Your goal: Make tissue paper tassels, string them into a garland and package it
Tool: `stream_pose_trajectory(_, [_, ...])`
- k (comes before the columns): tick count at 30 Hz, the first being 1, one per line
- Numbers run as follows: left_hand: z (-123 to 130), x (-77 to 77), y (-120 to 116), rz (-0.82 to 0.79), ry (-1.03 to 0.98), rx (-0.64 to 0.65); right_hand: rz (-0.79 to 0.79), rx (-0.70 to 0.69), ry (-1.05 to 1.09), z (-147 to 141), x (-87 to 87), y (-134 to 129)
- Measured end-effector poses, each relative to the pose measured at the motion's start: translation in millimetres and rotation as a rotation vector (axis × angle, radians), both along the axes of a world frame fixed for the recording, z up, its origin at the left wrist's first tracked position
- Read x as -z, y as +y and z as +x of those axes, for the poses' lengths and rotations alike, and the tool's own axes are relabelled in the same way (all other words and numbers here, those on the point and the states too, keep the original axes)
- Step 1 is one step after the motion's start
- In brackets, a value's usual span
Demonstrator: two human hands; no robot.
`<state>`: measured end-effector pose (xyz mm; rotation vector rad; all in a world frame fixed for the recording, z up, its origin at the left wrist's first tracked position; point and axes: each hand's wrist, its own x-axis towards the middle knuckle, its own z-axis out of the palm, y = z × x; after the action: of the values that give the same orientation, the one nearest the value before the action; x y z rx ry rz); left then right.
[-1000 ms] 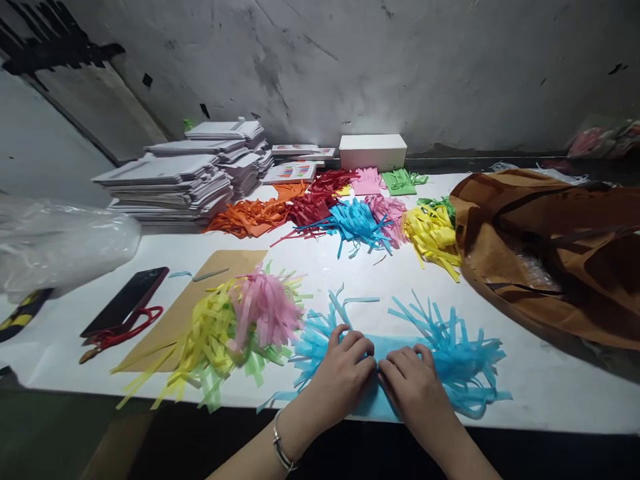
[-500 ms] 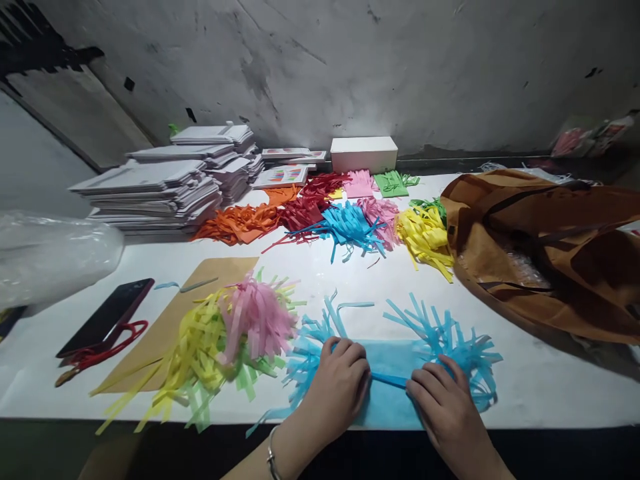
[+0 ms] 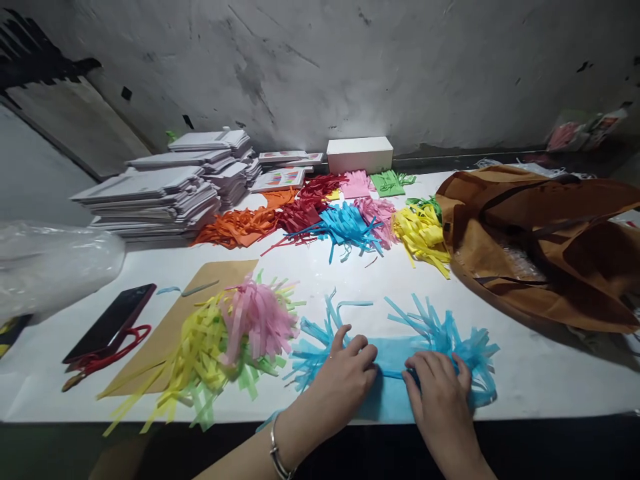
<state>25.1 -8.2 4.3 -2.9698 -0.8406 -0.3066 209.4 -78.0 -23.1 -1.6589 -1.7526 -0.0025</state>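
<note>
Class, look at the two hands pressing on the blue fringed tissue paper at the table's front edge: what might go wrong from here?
1. The thin blue fringed tissue paper might tear or crease crookedly where the left hand and right hand press it.
2. It lies at the white table's front edge, so it could slip off.
3. Its left fringe reaches the yellow, pink and green fringed bundle, so strips may tangle.

Stained grey plaster wall [image 3: 400,60] behind a brightly lit white table [image 3: 540,380].

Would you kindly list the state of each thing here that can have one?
blue fringed paper: flat, partly rolled at the middle, under both hands
left hand: pressing down on it
right hand: pressing down on it
phone: screen dark
brown bag: open, slumped
white box: closed
</note>
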Motion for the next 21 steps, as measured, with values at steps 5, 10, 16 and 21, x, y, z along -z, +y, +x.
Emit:
stream_pose_trajectory(5, [11, -2.9, 11, 0.031, 0.062, 0.051, 0.098, -0.192, -0.129, -7, 4.5, 4])
stream_pose_trajectory(10, [11, -11.5, 7, -0.067, -0.032, 0.015, 0.137, -0.217, -0.237, -8, 5.8, 17])
stream_pose_trajectory(16, [1, 9.1, -30, -0.218, -0.089, 0.026, 0.286, -0.111, -0.207, 27, -21.9, 37])
stream_pose_trajectory(21, [-5, 43.0, -19, -0.138, -0.135, -0.240, 0.455, 0.140, -0.197, 94, -46.8, 32])
